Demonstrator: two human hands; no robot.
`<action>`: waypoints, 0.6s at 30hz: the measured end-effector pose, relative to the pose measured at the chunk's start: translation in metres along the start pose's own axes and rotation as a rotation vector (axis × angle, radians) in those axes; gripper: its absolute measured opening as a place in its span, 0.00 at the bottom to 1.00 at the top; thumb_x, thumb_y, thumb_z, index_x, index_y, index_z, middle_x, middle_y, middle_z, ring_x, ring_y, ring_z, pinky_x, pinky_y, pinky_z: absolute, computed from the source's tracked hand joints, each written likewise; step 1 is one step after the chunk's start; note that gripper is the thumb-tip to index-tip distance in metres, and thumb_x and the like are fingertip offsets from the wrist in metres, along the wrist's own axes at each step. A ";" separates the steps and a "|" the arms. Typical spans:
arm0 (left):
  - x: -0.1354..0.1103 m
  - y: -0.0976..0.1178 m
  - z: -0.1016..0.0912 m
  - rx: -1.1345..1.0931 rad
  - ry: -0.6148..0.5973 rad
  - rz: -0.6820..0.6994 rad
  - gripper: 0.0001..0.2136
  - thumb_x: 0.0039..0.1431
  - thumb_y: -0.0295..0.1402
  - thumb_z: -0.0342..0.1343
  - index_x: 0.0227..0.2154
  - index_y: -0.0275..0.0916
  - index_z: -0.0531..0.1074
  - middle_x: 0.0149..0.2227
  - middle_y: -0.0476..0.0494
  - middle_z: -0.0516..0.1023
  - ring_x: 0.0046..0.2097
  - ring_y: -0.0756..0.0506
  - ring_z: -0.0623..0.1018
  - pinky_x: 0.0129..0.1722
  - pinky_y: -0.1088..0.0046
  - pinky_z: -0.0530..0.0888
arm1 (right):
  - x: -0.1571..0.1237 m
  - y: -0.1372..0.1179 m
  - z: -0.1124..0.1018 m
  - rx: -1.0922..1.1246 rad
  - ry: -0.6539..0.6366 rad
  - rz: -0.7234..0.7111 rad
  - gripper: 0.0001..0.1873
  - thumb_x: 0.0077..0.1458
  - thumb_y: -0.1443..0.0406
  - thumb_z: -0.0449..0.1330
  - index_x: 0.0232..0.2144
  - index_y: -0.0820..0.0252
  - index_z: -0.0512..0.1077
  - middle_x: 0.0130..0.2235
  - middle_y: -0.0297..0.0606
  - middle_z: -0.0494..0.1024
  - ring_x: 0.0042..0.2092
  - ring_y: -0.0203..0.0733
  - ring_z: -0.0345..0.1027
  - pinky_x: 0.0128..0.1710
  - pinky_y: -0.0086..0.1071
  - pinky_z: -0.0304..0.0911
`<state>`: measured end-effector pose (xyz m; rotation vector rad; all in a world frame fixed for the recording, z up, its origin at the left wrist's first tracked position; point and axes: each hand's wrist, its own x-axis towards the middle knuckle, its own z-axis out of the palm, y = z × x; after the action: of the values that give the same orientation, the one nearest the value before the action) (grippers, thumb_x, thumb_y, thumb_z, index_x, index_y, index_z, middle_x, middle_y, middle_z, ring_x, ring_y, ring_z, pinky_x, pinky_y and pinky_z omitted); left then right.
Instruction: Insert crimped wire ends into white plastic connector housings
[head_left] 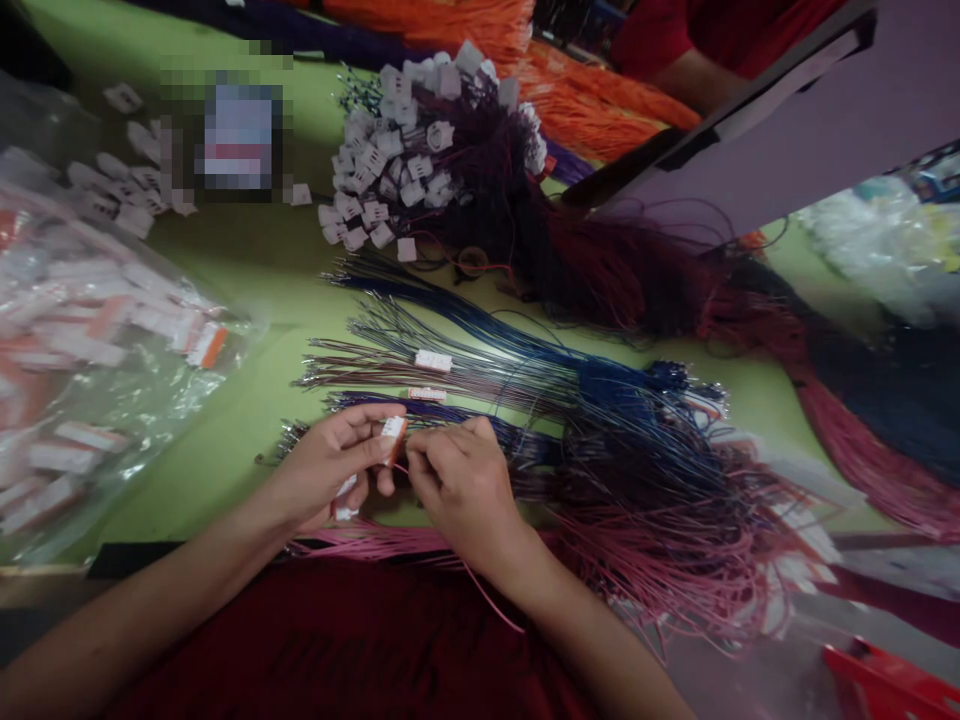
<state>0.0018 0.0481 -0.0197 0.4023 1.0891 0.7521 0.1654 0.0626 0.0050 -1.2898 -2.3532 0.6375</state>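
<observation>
My left hand [334,465] pinches a small white and orange connector [393,432] between thumb and fingers; more white pieces [346,497] show under its palm. My right hand [459,485] is closed in a pinch right beside the connector, holding a thin pink wire [487,590] that trails down toward my lap. Both hands hover over the near edge of a green table [247,290], just in front of bundles of blue and brown wires [480,375]. Two loose white connectors [433,360] lie on those wires.
A clear plastic bag of white and orange connectors [82,350] lies at the left. A heap of finished white connectors with dark wires [420,150] sits at the back. Pink wire bundles [675,540] spread to the right. Orange wires [570,90] and another person's arm [690,75] are across the table.
</observation>
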 end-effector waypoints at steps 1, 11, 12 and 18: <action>0.001 -0.001 0.000 -0.004 0.008 0.005 0.21 0.49 0.38 0.64 0.46 0.36 0.69 0.23 0.51 0.73 0.18 0.54 0.71 0.10 0.86 0.58 | 0.000 0.000 0.002 -0.005 -0.002 0.002 0.09 0.55 0.73 0.54 0.25 0.60 0.69 0.27 0.34 0.78 0.30 0.36 0.69 0.36 0.33 0.51; -0.001 0.003 0.007 0.026 0.046 0.054 0.21 0.49 0.38 0.63 0.44 0.35 0.68 0.21 0.52 0.74 0.12 0.57 0.65 0.09 0.85 0.58 | -0.005 0.005 0.002 0.047 0.053 0.006 0.09 0.55 0.73 0.54 0.27 0.59 0.70 0.26 0.32 0.77 0.28 0.35 0.67 0.35 0.33 0.53; -0.002 0.003 0.008 0.021 0.050 0.077 0.21 0.49 0.39 0.63 0.44 0.36 0.68 0.21 0.53 0.74 0.12 0.57 0.64 0.08 0.85 0.58 | -0.006 0.006 0.000 0.051 0.097 0.014 0.08 0.56 0.72 0.54 0.28 0.58 0.70 0.27 0.32 0.77 0.29 0.35 0.68 0.35 0.34 0.54; -0.013 -0.001 0.011 0.044 -0.005 0.146 0.23 0.46 0.37 0.65 0.46 0.38 0.68 0.20 0.53 0.74 0.13 0.55 0.69 0.09 0.85 0.61 | -0.022 -0.010 -0.013 -0.151 0.188 -0.076 0.21 0.52 0.61 0.60 0.49 0.58 0.66 0.46 0.47 0.73 0.50 0.51 0.64 0.52 0.47 0.56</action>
<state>0.0083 0.0388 -0.0068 0.5250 1.0811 0.8562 0.1766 0.0418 0.0188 -1.2559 -2.3179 0.3054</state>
